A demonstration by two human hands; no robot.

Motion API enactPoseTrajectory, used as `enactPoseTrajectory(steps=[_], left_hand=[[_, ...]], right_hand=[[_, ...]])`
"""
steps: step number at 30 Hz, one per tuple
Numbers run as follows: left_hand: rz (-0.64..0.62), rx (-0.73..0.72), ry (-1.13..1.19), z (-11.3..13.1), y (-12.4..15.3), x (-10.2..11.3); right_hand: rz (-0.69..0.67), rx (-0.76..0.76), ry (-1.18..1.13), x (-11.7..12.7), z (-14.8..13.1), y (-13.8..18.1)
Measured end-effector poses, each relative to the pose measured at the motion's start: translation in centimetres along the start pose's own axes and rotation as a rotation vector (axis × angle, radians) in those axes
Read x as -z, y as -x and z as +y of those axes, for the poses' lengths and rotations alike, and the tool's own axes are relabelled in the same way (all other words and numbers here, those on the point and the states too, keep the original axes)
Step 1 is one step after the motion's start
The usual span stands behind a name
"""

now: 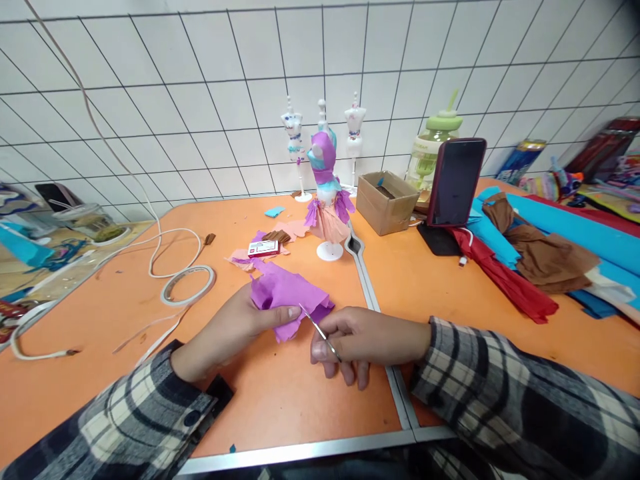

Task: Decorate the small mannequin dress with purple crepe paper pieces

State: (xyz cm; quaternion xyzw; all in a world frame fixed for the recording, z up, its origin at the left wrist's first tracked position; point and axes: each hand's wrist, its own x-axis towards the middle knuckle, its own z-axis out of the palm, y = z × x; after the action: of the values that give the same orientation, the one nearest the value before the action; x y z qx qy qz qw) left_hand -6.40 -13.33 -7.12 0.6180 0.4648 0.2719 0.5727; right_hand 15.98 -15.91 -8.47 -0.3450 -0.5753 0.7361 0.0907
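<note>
My left hand (235, 330) pinches a crumpled piece of purple crepe paper (287, 293) low over the orange table (125, 313), thumb on top. My right hand (357, 340) is closed on thin metal tweezers (317, 330), whose tip points up-left at the paper's near edge. Behind them stands a small mannequin (327, 200) on a white base, dressed in purple, teal and peach paper. Paper scraps and a small red-and-white box (263, 249) lie beside it.
A roll of tape (189, 283) and a white cable (150, 247) lie to the left. At the back stand three bare mannequins (323, 130), a cardboard box (386, 202), a green-lidded bottle (433, 150) and a propped phone (455, 181). Blue, red and brown paper (530, 253) piles on the right.
</note>
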Motion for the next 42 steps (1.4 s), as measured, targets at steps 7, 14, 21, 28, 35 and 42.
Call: enactPoseTrajectory(steps=[7,14,21,28,35,42], left_hand=[[0.005,-0.022,0.036,-0.32,-0.07,-0.20],[-0.037,-0.039,0.071,-0.35,-0.06,-0.24],[-0.031,-0.091,0.031,-0.23,0.13,-0.05],[-0.008,-0.129,-0.100,0.04,-0.07,-0.36],[-0.038,-0.159,-0.107,-0.07,-0.11,-0.47],[0.094,-0.120,-0.041,-0.25,0.04,-0.41]], right_hand=[[-0.022,-0.055,0.015,-0.01,-0.11,0.19],[-0.028,-0.008,0.071,0.05,0.05,0.18],[0.024,0.046,0.090,0.19,0.20,0.21],[0.060,0.073,0.148,0.32,-0.03,0.27],[0.065,0.109,0.120,0.31,0.00,0.19],[0.103,0.097,0.147,0.24,-0.46,0.48]])
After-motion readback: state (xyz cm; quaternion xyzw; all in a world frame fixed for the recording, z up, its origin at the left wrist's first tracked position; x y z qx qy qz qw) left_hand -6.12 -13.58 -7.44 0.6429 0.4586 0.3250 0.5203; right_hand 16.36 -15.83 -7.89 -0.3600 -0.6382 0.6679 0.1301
